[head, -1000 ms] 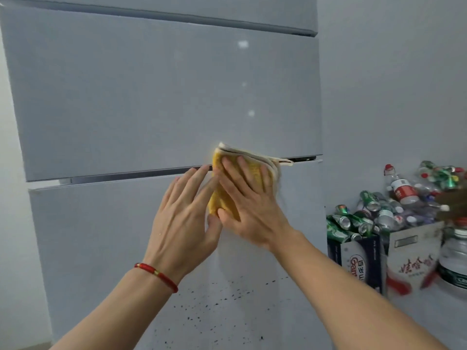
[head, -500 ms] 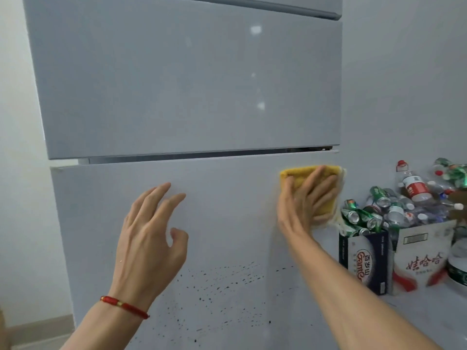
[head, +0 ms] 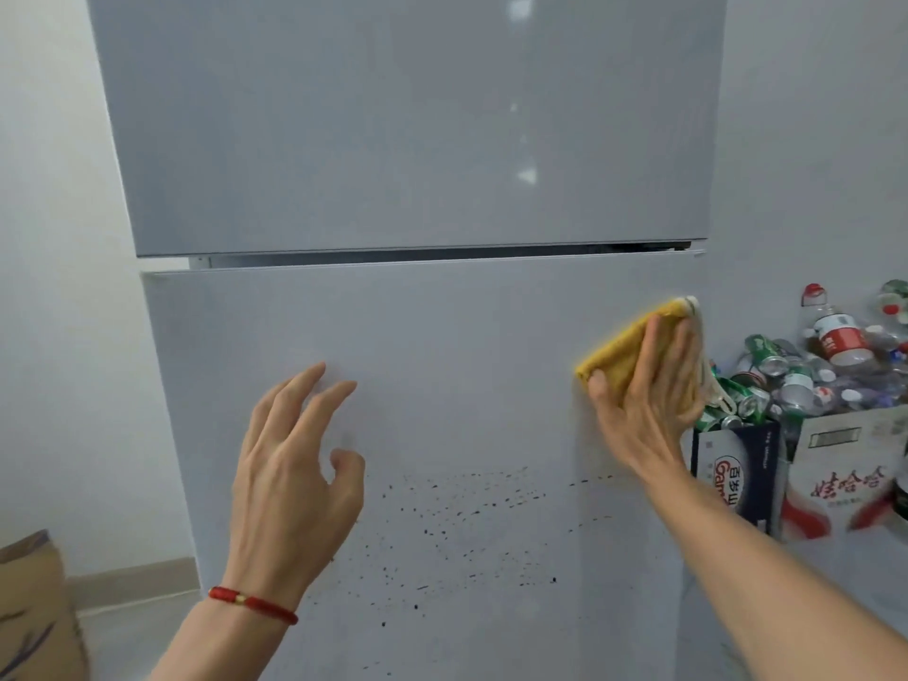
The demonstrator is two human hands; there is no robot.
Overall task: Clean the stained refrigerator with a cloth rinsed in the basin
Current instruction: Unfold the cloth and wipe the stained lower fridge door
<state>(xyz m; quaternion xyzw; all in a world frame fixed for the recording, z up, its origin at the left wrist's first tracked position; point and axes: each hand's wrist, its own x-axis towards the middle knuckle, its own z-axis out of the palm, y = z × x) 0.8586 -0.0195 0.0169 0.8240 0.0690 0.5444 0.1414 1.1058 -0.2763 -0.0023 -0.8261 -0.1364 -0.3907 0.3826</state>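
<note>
while the right hand (head: 648, 395) presses a folded yellow cloth (head: 621, 353) flat-fingered against the right edge of the grey refrigerator's (head: 393, 336) lower door, the left hand (head: 295, 464) hovers open, holding nothing. black specks (head: 467, 523) dot the door below both hands.

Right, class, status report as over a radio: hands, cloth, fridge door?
Right hand presses yellow cloth flat at lower door's right edge. Left hand free, open. Dark specks below, unwiped. Nothing in the way.
</note>
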